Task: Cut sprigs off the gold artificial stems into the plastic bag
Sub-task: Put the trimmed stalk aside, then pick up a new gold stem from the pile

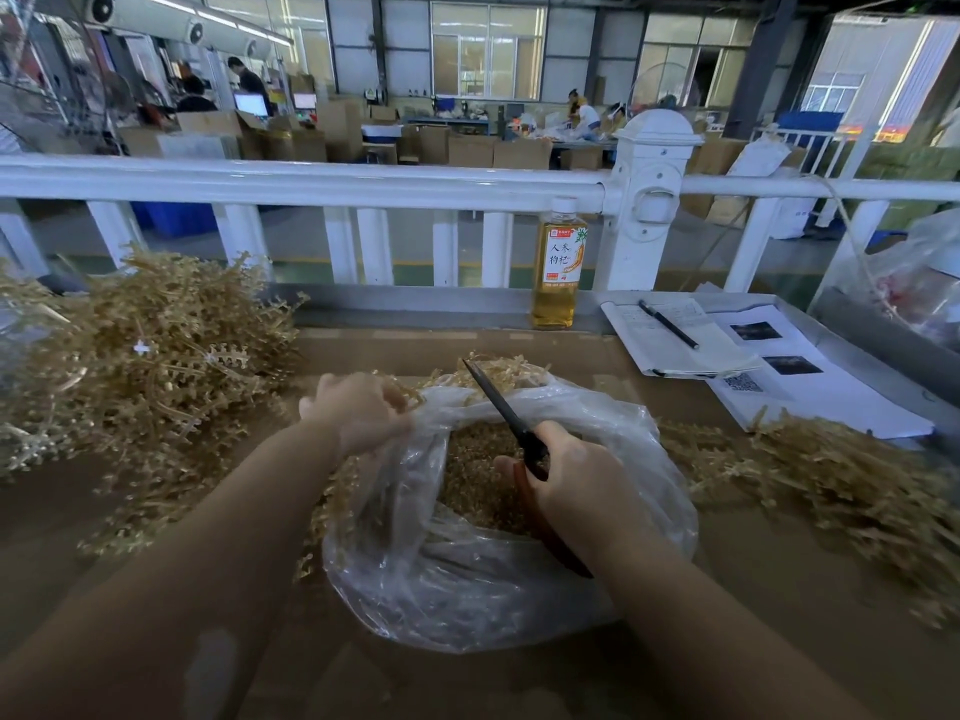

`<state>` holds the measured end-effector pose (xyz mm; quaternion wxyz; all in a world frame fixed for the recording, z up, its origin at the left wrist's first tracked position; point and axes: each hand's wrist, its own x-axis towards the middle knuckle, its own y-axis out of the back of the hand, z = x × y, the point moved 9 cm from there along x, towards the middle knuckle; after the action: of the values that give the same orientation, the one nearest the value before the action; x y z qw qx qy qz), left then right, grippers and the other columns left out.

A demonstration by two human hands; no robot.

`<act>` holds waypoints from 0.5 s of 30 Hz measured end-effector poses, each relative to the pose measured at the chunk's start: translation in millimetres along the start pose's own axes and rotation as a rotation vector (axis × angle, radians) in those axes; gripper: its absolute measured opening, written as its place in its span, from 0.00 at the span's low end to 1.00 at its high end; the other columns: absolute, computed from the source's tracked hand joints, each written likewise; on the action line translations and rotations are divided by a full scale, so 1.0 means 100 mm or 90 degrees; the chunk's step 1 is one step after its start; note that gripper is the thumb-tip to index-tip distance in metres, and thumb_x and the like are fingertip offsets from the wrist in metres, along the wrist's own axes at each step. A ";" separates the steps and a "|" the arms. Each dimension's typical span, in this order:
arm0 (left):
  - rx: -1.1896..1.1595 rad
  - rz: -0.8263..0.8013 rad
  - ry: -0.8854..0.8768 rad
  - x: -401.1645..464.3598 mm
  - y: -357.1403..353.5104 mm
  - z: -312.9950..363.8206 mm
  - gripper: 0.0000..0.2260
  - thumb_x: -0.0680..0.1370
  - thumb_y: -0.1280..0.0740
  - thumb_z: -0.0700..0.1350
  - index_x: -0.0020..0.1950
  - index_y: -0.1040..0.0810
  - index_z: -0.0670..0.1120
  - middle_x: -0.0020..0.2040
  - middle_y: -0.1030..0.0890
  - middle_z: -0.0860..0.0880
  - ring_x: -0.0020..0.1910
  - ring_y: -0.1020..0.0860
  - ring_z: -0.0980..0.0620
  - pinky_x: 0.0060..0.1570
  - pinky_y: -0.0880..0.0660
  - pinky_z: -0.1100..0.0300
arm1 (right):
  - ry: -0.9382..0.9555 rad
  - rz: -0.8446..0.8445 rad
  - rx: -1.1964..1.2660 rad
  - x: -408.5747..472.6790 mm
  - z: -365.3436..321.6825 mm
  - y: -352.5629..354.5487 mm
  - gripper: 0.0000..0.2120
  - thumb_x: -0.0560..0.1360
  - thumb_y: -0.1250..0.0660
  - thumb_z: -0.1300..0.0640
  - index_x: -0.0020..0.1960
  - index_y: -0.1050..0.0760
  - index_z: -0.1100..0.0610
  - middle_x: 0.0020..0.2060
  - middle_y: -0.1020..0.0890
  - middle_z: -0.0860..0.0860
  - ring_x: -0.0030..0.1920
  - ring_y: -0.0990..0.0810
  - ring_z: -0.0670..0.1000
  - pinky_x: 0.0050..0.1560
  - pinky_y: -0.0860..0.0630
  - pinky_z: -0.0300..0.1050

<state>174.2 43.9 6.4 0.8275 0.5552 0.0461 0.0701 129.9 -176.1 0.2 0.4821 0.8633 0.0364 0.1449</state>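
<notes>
Now my left hand grips a gold stem together with the rim of the plastic bag, which sits open mid-surface with cut sprigs heaped inside. My right hand holds red-handled scissors, blades together and pointing up and away over the bag mouth. Uncut stems pile to my left, another pile to my right; bottle, notebook and pen at the far edge by the white railing
</notes>
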 end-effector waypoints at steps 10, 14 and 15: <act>-0.617 0.196 0.126 0.03 0.32 -0.36 0.13 0.77 0.32 0.51 0.55 0.19 0.45 0.50 0.18 0.45 0.40 0.23 0.50 0.44 0.25 0.58 | -0.002 0.015 0.014 -0.01 0.02 0.03 0.16 0.76 0.39 0.37 0.53 0.29 0.49 0.43 0.20 0.47 0.46 0.22 0.51 0.47 0.23 0.50; -0.964 0.176 0.230 0.03 0.37 -0.42 0.11 0.80 0.38 0.50 0.51 0.23 0.42 0.38 0.17 0.45 0.32 0.18 0.49 0.28 0.22 0.58 | 0.001 0.022 0.019 0.00 0.01 0.01 0.16 0.76 0.38 0.37 0.52 0.29 0.49 0.43 0.20 0.48 0.46 0.21 0.51 0.46 0.23 0.50; -1.035 0.147 0.240 0.03 0.34 -0.37 0.11 0.81 0.38 0.49 0.50 0.24 0.42 0.36 0.16 0.44 0.32 0.17 0.48 0.28 0.22 0.56 | -0.001 0.025 0.026 0.01 0.01 0.01 0.16 0.76 0.38 0.37 0.52 0.29 0.50 0.43 0.20 0.48 0.46 0.21 0.51 0.46 0.23 0.50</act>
<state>169.3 90.9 23.5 0.9357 -0.2333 0.0614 0.2574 130.9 -177.8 0.9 0.4613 0.8736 0.0220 0.1533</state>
